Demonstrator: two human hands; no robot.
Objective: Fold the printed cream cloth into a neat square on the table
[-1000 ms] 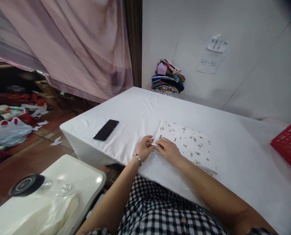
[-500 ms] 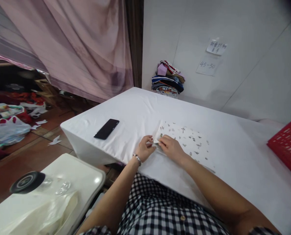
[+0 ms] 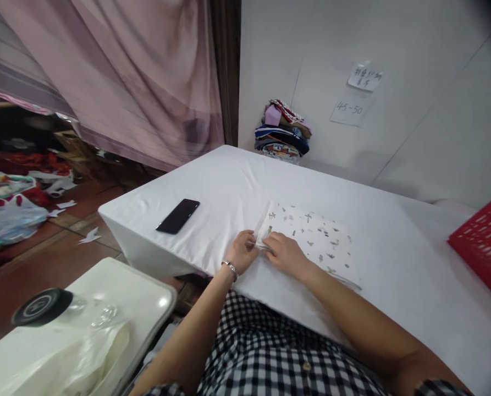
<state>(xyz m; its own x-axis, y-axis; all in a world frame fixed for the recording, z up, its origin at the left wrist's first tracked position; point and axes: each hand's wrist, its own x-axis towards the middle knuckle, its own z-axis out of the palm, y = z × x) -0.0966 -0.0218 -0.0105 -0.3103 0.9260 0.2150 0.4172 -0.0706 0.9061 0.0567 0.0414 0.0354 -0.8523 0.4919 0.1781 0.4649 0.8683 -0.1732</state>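
Observation:
A folded white cloth [image 3: 311, 234] printed with small grey and green motifs lies flat in front of me. My left hand [image 3: 242, 250], with a bracelet [image 3: 230, 268] at its wrist, pinches the cloth's near left corner between thumb and fingers. Close beside it, my right hand [image 3: 284, 252] has curled fingers closed on the same edge, its palm over the near part of the cloth. Both sets of fingertips hide the corner itself. To the left of the hands, a black phone [image 3: 178, 216] rests on the white-covered table [image 3: 393, 247].
A red plastic basket [image 3: 482, 242] stands at the right edge. Folded fabrics [image 3: 282, 132] are stacked by the wall at the back. At lower left, a white side table [image 3: 117, 280] bears a black round object [image 3: 43, 307] and a cream-coloured bag [image 3: 72, 363].
The fold at the cloth's left corner now lies flatter, and my right fingers have shifted slightly left and down along the edge. My left hand stays nearly in place.

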